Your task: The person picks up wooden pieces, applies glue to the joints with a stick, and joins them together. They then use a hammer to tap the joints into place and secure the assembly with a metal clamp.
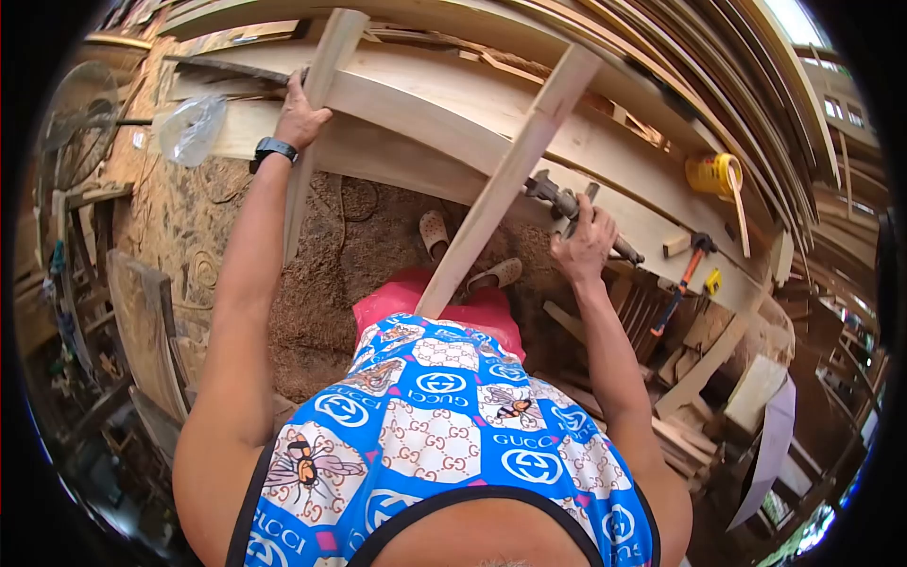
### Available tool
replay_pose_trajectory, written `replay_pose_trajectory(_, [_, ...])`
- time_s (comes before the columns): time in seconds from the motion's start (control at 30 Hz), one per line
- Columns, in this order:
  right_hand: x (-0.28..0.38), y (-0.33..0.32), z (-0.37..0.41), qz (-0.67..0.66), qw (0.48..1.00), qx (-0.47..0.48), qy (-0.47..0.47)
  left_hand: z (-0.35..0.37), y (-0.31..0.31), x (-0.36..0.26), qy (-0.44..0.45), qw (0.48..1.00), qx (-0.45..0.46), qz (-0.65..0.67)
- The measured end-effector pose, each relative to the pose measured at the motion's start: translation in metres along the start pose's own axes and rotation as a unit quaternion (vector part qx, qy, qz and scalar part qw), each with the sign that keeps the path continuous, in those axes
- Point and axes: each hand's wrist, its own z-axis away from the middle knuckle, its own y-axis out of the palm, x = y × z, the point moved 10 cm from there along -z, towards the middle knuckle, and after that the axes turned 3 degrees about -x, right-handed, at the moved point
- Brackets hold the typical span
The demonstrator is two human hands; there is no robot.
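My left hand [300, 118] reaches forward at the upper left, its fingers wrapped round the edge of an upright wooden board [331, 59] where it meets a long crosswise plank [416, 109]. A dark watch is on that wrist. My right hand [584, 244] grips the body of a metal tool [548, 189], which lies at the workbench edge just right of a second pale board [510, 180]. This board slants from the upper right down to my waist. Which tool it is, I cannot tell.
Right of my right hand lie a hammer [685, 283], a yellow tape measure [712, 282] and a yellow tub [713, 174] with a stick. A clear plastic bag [193, 130] is at the left. Stacked planks [746, 85] rise at the upper right; sawdust [331, 312] covers the floor.
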Motion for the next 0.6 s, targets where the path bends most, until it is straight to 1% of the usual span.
replay_pose_trajectory(0.03, [0.001, 0.0, 0.0, 0.002, 1.0, 0.002, -0.008, -0.001, -0.001, -0.012, 0.008, 1.0, 0.007, 0.004])
replay_pose_trajectory(0.1, [0.0, -0.003, -0.001, -0.001, 1.0, -0.004, 0.006, -0.001, 0.003, -0.002, -0.101, 0.992, 0.07, -0.024])
replay_pose_trajectory(0.17, [0.0, -0.002, -0.002, -0.003, 1.0, 0.0, 0.004, -0.011, 0.004, 0.0, -0.071, 0.994, 0.073, -0.045])
replay_pose_trajectory(0.23, [-0.001, -0.004, -0.001, -0.006, 1.0, -0.006, 0.006, -0.013, 0.007, 0.004, -0.099, 0.987, 0.098, -0.081])
replay_pose_trajectory(0.3, [0.0, -0.005, 0.0, -0.006, 1.0, -0.008, 0.005, -0.016, 0.009, 0.004, -0.09, 0.986, 0.11, -0.092])
replay_pose_trajectory(0.37, [-0.002, -0.002, 0.003, -0.009, 1.0, 0.004, 0.018, -0.015, 0.009, 0.009, -0.113, 0.977, 0.132, -0.124])
replay_pose_trajectory(0.43, [-0.001, -0.001, 0.003, -0.002, 1.0, 0.004, 0.012, -0.016, 0.011, 0.015, -0.106, 0.978, 0.127, -0.126])
replay_pose_trajectory(0.5, [-0.003, 0.002, 0.005, 0.005, 1.0, 0.0, 0.01, -0.019, 0.013, 0.025, -0.126, 0.973, 0.134, -0.139])
replay_pose_trajectory(0.6, [0.001, -0.002, 0.006, 0.004, 1.0, -0.005, 0.009, -0.018, 0.014, 0.028, -0.11, 0.98, 0.118, -0.12])
